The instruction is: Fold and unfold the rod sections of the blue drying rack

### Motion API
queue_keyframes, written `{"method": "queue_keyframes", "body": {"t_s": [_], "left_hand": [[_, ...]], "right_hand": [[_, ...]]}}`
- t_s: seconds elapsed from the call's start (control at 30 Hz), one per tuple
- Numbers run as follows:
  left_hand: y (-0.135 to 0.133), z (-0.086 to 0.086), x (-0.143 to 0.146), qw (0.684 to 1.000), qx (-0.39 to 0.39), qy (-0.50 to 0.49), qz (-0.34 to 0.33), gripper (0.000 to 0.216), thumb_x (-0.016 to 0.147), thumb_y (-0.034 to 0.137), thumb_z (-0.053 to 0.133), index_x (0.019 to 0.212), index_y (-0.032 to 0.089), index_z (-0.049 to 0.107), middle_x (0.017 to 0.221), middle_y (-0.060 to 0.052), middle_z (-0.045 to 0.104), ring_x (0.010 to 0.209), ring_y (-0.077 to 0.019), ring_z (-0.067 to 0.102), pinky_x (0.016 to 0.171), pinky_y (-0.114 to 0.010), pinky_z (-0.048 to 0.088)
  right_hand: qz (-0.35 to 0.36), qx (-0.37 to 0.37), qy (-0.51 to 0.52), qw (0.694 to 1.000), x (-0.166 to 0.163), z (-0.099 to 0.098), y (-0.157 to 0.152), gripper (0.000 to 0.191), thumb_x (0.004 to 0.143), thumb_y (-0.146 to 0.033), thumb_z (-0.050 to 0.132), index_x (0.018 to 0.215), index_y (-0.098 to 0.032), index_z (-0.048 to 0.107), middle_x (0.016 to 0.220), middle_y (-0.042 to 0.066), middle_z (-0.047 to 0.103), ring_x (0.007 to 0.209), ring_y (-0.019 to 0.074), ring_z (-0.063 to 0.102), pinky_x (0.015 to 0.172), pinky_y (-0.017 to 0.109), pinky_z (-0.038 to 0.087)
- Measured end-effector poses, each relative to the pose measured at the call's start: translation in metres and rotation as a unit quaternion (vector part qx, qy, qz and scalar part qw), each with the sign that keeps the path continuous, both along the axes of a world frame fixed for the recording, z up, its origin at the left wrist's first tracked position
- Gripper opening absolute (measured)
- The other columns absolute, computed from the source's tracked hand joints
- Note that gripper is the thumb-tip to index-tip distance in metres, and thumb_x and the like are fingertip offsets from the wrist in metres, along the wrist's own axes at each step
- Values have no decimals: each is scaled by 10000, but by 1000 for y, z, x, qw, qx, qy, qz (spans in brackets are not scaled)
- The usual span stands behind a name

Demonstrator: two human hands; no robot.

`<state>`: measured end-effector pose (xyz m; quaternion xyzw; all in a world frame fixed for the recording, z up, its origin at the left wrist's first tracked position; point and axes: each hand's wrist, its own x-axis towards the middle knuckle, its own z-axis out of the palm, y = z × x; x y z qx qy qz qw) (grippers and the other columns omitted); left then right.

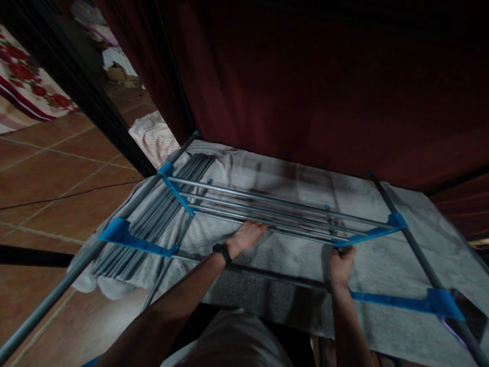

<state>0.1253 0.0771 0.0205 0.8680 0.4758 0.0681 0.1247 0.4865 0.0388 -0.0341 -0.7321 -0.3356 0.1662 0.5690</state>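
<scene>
A rack frame of grey metal tubes and blue plastic brackets stands over a grey cloth. My left hand, with a dark band at its wrist, lies on the front metal rod of the upper shelf, its fingers stretched out to the right. My right hand is closed at the front end of the right upper blue bracket, with part of its fingers hidden. The left upper bracket joins the other end of the rods. Lower down are a left bracket and a right bracket.
Several loose grey tubes lie side by side on the cloth at the left. A dark red curtain hangs behind. Black posts and a tiled floor are at the left, with a flowered cloth beyond.
</scene>
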Motion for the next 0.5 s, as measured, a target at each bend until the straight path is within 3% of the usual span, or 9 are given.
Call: {"method": "queue_keyframes", "body": {"t_s": [0.1, 0.13, 0.2, 0.23, 0.3, 0.37, 0.5], "left_hand": [[-2, 0, 0, 1000, -2, -4, -2, 351, 1032, 202, 521, 1340, 226, 688, 1243, -125, 778, 1158, -263, 735, 1056, -428, 560], [-2, 0, 0, 1000, -3, -5, -2, 347, 1034, 203, 520, 1336, 224, 689, 1231, -124, 781, 1151, -261, 738, 1051, -423, 563], [-2, -1, -1, 1000, -5, -7, -1, 341, 1040, 206, 511, 1331, 220, 689, 1225, -122, 783, 1150, -256, 741, 1046, -416, 565], [-2, -1, -1, 1000, -5, -8, -2, 342, 1043, 204, 506, 1333, 221, 687, 1236, -120, 781, 1157, -253, 740, 1049, -412, 563], [-2, -1, -1, 1000, -5, -12, -4, 348, 1045, 195, 498, 1340, 223, 681, 1253, -114, 780, 1167, -250, 740, 1058, -409, 558], [-2, 0, -1, 1000, -4, -16, -3, 350, 1045, 186, 495, 1340, 211, 680, 1245, -118, 783, 1154, -255, 742, 1056, -414, 557], [-4, 1, 0, 1000, -3, -30, -2, 332, 1055, 188, 485, 1311, 170, 697, 1213, -137, 787, 1117, -261, 746, 1043, -418, 556]], "right_hand": [[-65, 48, 18, 997, -20, -3, -21, 407, 629, -387, 684, 985, -294, 512, 1012, -2, 583, 1056, 246, 605, 1104, 478, 494], [-57, 52, 40, 996, -29, -4, -29, 391, 641, -412, 702, 969, -291, 528, 1005, -2, 591, 1047, 246, 611, 1099, 488, 502], [30, 21, 141, 989, -50, -3, -40, 381, 650, -451, 757, 948, -272, 599, 986, 12, 645, 1002, 249, 654, 1055, 501, 547], [98, -12, 214, 972, -60, -1, -43, 391, 649, -452, 791, 951, -259, 638, 994, 32, 686, 999, 258, 684, 1035, 502, 571], [208, -73, 357, 908, -79, 4, -40, 405, 638, -418, 848, 966, -234, 697, 1040, 83, 759, 1047, 284, 735, 1021, 491, 607], [247, -106, 442, 856, -93, 9, -28, 372, 631, -359, 871, 946, -235, 719, 1061, 104, 799, 1098, 295, 757, 1020, 466, 630], [235, -112, 471, 843, -111, 12, -1, 277, 667, -352, 882, 853, -260, 698, 957, 78, 818, 1010, 284, 785, 966, 460, 663]]}}
